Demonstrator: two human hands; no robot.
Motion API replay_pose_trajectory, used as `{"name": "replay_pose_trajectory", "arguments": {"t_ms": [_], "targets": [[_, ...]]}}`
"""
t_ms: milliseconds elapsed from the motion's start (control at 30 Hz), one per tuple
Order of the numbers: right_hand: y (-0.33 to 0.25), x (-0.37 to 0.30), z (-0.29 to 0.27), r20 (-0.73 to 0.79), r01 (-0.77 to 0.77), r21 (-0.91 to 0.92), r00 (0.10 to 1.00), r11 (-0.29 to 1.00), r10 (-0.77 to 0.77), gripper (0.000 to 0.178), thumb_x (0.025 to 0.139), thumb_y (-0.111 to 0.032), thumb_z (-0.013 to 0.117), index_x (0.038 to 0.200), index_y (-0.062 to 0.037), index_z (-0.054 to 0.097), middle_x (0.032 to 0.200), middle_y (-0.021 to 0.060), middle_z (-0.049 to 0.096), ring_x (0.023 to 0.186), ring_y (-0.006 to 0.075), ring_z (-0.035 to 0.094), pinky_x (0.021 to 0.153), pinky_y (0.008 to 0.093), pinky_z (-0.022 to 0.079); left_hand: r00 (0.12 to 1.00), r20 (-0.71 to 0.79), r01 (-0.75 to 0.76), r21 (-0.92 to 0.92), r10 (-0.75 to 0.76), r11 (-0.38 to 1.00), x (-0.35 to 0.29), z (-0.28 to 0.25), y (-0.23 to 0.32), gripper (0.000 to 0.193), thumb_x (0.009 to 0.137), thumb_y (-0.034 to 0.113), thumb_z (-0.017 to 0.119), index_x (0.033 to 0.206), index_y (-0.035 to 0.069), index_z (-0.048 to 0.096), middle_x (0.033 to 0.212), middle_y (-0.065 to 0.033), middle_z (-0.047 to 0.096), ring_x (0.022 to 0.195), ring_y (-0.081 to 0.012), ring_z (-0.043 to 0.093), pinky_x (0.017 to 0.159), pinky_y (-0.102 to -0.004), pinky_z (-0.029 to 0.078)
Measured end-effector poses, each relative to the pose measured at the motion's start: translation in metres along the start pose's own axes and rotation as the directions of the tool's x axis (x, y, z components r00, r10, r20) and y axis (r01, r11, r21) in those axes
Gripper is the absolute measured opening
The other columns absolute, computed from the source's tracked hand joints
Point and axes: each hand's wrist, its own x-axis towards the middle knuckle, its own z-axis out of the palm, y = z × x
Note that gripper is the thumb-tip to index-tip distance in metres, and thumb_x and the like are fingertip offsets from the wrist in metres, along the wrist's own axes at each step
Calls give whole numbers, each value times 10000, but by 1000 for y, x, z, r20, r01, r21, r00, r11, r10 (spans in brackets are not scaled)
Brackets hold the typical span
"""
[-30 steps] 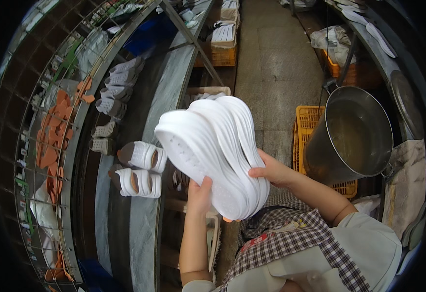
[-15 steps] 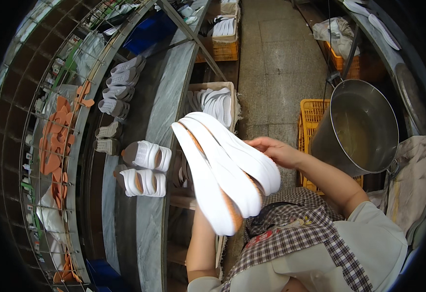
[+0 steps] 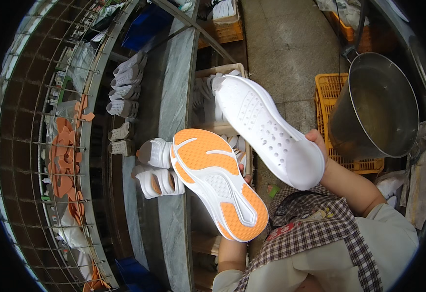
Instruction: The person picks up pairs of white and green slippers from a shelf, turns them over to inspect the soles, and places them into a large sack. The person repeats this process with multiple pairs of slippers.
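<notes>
At centre frame the left hand point(image 3: 242, 173), mostly hidden, has its fingers grasping a white foam sole point(image 3: 217, 184) with smooth orange tread patches, its underside facing up. Right of it, the right hand point(image 3: 318, 142) grips a plain white sole point(image 3: 269, 130), curved, matte, dotted with small holes, above the grey table point(image 3: 176, 117)

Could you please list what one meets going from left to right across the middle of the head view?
Orange cut-outs → white shoes → orange-and-white sole → white sole → metal pot.
</notes>
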Motion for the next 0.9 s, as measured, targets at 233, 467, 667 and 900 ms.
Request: {"name": "replay_pose_trajectory", "arguments": {"t_ms": [233, 467, 667, 900], "targets": [[12, -1, 7, -167, 33, -582, 973, 813, -159, 841, 698, -255, 622, 1414, 16, 274, 1278, 225, 487, 1101, 279, 567, 943, 384, 489, 737, -559, -15, 548, 379, 836, 12, 19, -17, 625, 907, 440, 534, 1390, 76, 376, 1094, -158, 525, 767, -200, 477, 674, -282, 460], [19, 3, -24, -157, 34, -399, 982, 916, -105, 832, 709, -240, 562, 1437, -13, 231, 1361, 245, 401, 1178, 337, 509, 1010, 437, 428, 993, -99, 80, 106, -69, 991, 35, -5, -2, 631, 912, 435, 527, 1397, 66, 362, 910, -97, 487, 680, -162, 432, 598, -255, 418], [8, -10, -45, 2, -17, 93, 1000, 996, 17, 814, 706, -251, 519, 1439, -50, 227, 1362, 247, 405, 1191, 377, 499, 1001, 483, 439, 989, -145, 16, 60, -7, 998, 27, -7, 2, 619, 919, 414, 521, 1397, 56, 359, 696, -9, 322, 593, -114, 329, 489, -223, 312], [6, -2, -35, -52, 80, -490, 991, 868, -120, 836, 687, -227, 556, 1429, 0, 244, 1370, 216, 414, 1220, 326, 479, 1041, 434, 396, 981, -181, 108, 253, -63, 961, 38, -10, 6, 577, 932, 327, 522, 1395, 40, 334, 946, -78, 477, 809, -174, 463, 656, -258, 430]]}}
